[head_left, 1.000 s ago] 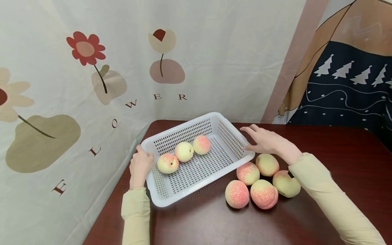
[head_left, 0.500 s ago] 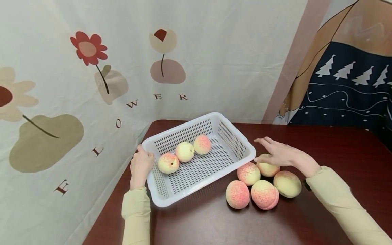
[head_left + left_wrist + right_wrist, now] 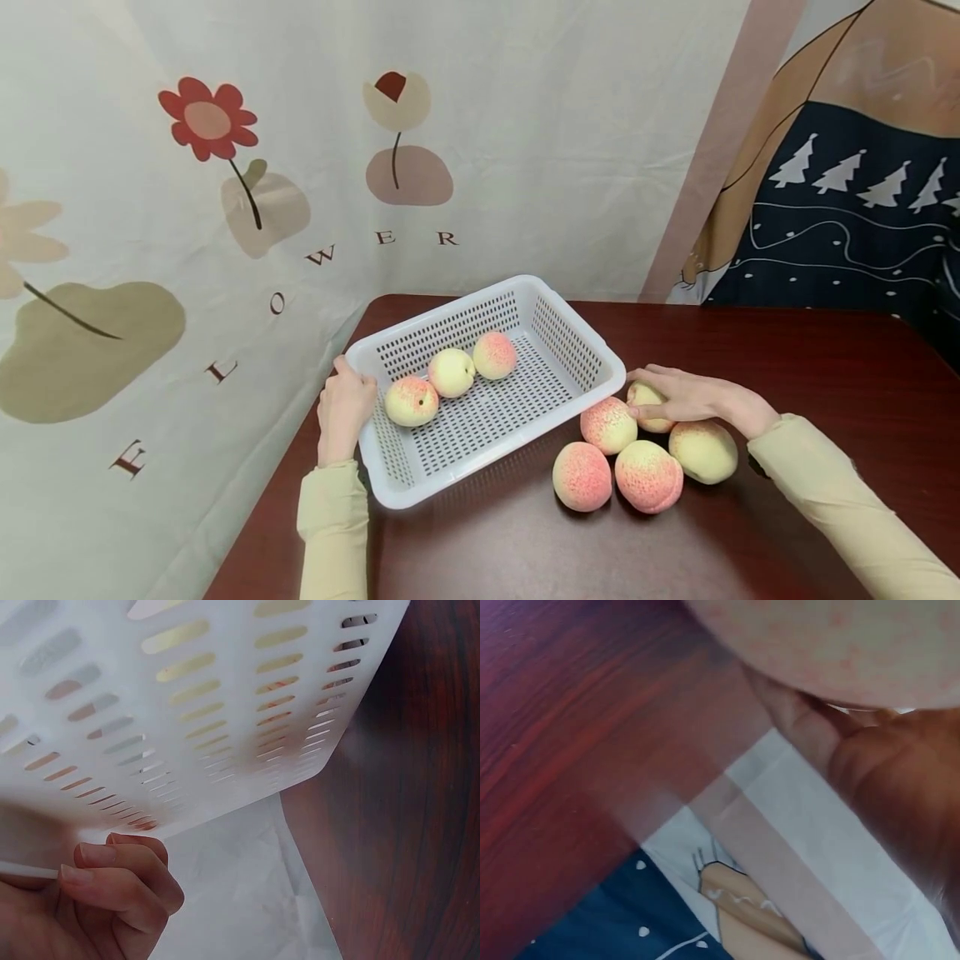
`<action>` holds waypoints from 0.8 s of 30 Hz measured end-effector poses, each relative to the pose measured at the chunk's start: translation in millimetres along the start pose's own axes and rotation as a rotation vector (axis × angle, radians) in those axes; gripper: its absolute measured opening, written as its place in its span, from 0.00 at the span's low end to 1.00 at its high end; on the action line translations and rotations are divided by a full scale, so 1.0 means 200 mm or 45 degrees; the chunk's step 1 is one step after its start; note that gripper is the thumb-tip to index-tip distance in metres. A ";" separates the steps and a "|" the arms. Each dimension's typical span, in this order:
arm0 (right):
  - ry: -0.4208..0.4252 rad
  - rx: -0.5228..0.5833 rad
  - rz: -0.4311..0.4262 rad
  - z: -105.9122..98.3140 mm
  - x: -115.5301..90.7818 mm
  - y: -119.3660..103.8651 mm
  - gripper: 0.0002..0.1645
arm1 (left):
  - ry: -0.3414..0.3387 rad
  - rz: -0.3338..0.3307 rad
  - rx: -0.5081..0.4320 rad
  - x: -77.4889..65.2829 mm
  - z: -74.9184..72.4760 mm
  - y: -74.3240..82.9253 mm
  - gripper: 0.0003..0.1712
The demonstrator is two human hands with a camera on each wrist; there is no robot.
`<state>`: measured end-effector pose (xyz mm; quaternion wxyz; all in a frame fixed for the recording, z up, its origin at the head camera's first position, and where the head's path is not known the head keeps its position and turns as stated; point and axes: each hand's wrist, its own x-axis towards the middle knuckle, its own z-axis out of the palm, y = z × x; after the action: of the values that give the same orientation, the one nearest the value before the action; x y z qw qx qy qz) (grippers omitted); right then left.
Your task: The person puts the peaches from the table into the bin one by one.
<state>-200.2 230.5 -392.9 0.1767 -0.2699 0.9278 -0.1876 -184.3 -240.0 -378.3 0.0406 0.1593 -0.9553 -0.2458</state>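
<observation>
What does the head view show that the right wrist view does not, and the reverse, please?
Only the head view shows the left hand, the three peaches in the white basket and the printed letters.
Only the right wrist view shows the inner side of the right hand.
Both show that hand on a peach, the reddish-brown table and the printed cloth.

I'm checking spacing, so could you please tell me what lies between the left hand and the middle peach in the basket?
The head view shows the basket wall and one other peach between them.
</observation>
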 end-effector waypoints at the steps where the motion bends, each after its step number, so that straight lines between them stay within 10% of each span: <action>1: -0.005 0.009 -0.012 0.00 0.00 0.01 0.34 | 0.000 -0.001 0.000 0.00 0.00 0.00 0.35; 24: 0.039 0.057 -0.126 0.01 0.02 0.09 0.26 | 0.003 -0.029 0.010 0.01 0.01 0.00 0.34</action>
<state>-209.9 242.4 -402.5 0.1590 -0.3085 0.9115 -0.2208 -185.8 -239.4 -379.3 0.0385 0.1706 -0.9544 -0.2421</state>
